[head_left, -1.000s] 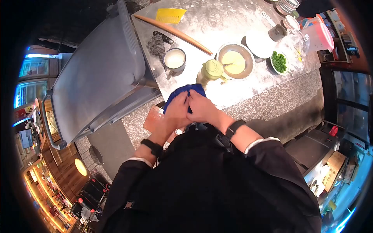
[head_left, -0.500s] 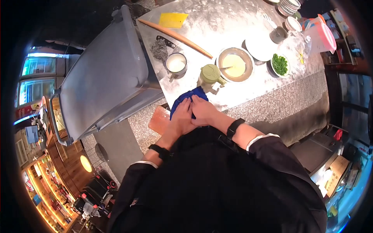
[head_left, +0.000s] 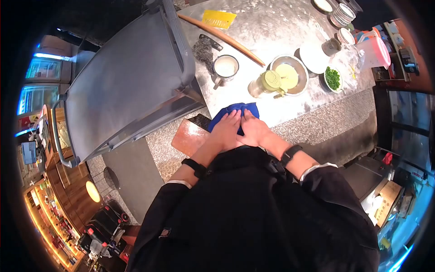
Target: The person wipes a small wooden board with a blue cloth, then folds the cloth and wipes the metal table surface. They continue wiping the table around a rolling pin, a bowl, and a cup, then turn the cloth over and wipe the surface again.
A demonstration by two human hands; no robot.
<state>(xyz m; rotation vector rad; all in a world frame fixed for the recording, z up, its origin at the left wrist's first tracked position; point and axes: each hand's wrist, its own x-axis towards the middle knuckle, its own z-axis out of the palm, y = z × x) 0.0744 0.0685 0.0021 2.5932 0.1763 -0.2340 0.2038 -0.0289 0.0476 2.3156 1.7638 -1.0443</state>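
Observation:
A crumpled blue cloth (head_left: 250, 108) lies at the near edge of the floury table (head_left: 276, 109). My left hand (head_left: 225, 131) rests on it with the fingers stretched out. Beside it, my right hand (head_left: 254, 129) also presses on the cloth, its fingers partly closed against it. Just beyond the cloth stands a jug with a green lid (head_left: 272, 80), next to a metal bowl of pale yellow liquid (head_left: 287, 76). To the left is a mug of white contents (head_left: 225, 66).
A rolling pin (head_left: 226, 38), a yellow scraper (head_left: 219, 19) and a black-handled knife (head_left: 213, 41) lie further back. Chopped greens fill a bowl (head_left: 333, 79) at right. A large grey bin (head_left: 127, 77) stands left of the table. A pink-rimmed pitcher (head_left: 375, 52) is far right.
The view has shifted, so the table items sit further right. My left fingers lie more spread out on the cloth, and both hands remain on it.

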